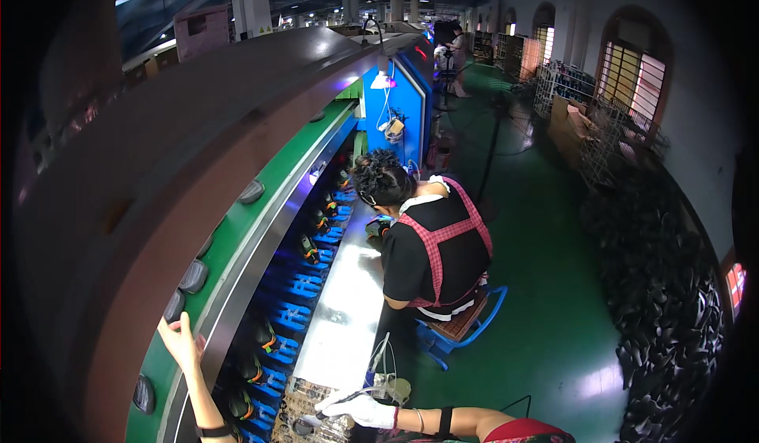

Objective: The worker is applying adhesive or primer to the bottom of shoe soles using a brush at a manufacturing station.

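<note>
My bare left hand [183,343] reaches over the green conveyor belt [164,361], fingers apart. Its fingertips are close to a grey, rounded, shoe-sole-like piece [173,305]; whether they touch cannot be told. More such pieces lie along the belt, one [144,394] below the hand. My right hand [365,410], in a white glove, is closed around a thin, brush-like tool [340,399] whose dark end points left. Beneath it lies a stained, patchy work surface [304,402]. Between my hands, dark shoes [240,403] with orange and green trim rest on blue holders [271,380].
A co-worker [435,241] in a pink checked apron sits on a blue-framed stool [462,328], bent over the bright metal ledge [344,309]. A container [399,390] with thin tubing stands beside my right hand. Dark pieces [664,332] are heaped at right. A brown overhead housing [182,150] spans the left.
</note>
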`<state>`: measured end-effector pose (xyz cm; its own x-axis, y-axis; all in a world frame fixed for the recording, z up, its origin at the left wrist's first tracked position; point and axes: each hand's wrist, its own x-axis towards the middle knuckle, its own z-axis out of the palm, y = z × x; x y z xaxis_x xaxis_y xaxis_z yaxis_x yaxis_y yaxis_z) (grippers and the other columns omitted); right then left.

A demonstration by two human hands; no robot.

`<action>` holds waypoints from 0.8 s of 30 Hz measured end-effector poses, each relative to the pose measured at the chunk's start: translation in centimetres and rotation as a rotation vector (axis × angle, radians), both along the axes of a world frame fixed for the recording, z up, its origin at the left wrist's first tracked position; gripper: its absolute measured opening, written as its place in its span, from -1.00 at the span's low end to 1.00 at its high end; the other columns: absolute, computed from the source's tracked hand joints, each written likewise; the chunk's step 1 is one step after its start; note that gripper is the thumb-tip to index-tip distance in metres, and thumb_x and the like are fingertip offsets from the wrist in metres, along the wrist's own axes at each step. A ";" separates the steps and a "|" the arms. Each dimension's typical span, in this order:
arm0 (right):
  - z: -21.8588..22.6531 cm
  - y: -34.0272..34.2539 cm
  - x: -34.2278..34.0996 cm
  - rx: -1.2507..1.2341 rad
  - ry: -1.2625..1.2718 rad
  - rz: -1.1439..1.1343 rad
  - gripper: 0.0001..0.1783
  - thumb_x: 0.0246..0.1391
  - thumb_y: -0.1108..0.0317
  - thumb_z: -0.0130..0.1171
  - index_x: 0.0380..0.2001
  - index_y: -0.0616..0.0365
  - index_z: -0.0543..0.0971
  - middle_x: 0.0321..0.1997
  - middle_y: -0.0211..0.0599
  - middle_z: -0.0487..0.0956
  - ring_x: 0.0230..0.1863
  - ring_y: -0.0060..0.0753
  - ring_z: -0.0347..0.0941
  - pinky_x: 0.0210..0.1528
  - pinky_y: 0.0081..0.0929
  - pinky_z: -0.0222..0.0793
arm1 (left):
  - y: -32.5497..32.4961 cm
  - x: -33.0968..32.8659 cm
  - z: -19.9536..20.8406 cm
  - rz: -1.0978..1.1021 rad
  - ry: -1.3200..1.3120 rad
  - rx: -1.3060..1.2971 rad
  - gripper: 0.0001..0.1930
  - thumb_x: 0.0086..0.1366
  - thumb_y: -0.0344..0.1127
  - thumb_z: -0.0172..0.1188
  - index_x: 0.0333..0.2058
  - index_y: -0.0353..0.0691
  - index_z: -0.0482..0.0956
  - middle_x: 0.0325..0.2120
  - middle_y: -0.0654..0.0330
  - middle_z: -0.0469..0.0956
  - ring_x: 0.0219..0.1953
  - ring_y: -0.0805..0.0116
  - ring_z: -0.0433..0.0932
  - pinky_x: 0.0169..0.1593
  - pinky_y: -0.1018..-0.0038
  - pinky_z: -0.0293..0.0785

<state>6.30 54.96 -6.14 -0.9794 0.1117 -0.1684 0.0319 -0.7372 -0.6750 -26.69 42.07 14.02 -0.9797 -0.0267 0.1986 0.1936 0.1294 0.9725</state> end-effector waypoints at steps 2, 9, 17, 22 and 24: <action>0.4 0.5 0.2 0.059 0.075 -0.051 -0.71 0.06 0.62 0.33 -0.09 0.36 0.71 -0.06 -0.06 0.72 -0.01 -0.26 0.64 0.14 -0.41 0.52 | 0.1 -3.0 -1.7 -0.011 0.222 -0.264 -0.38 0.27 -0.51 0.26 0.30 -0.06 0.40 -0.16 0.26 0.46 -0.46 0.43 0.38 -0.39 0.41 0.49; 1.3 2.3 1.5 0.117 0.060 -0.068 -0.75 0.08 0.58 0.34 -0.13 0.35 0.72 -0.06 -0.06 0.73 -0.01 -0.28 0.64 0.14 -0.42 0.53 | -4.7 -2.9 -3.8 0.017 0.152 0.001 -0.73 0.33 -0.45 0.20 0.00 -0.21 0.53 -0.11 0.23 0.47 -0.12 0.29 0.49 -0.20 0.42 0.51; 1.9 3.7 1.9 0.093 -0.003 -0.128 -0.69 0.20 0.47 0.30 0.00 0.36 0.66 -0.04 -0.17 0.72 -0.08 -0.38 0.67 -0.03 -0.52 0.59 | -12.9 12.9 2.9 0.498 0.495 0.135 -0.71 0.29 -0.41 0.28 -0.06 -0.42 0.56 0.08 -0.19 0.49 0.02 0.06 0.52 0.06 0.18 0.57; 1.2 5.2 0.8 0.005 -0.030 -0.092 -0.69 0.21 0.44 0.28 0.00 0.35 0.66 -0.02 -0.20 0.71 -0.03 -0.41 0.64 -0.02 -0.54 0.54 | -17.5 16.2 -0.6 0.336 0.268 0.101 -0.66 0.50 -0.23 -0.03 0.03 -0.36 0.55 -0.04 -0.03 0.59 -0.03 0.15 0.55 0.12 0.21 0.49; 8.2 4.8 0.7 -0.016 0.045 -0.004 -0.69 0.23 0.44 0.27 0.00 0.35 0.65 0.06 -0.19 0.68 0.01 -0.39 0.62 0.03 -0.52 0.52 | -17.4 18.2 -2.1 0.295 -0.143 0.295 -0.60 0.51 -0.02 0.04 -0.03 -0.28 0.59 -0.18 0.09 0.59 -0.13 0.30 0.55 0.00 0.33 0.52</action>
<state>7.04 59.81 2.03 -0.9855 0.1130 -0.1263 -0.0007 -0.7480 -0.6637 -8.47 24.70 11.96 -0.9387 -0.3447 0.0033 0.0505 -0.1280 0.9905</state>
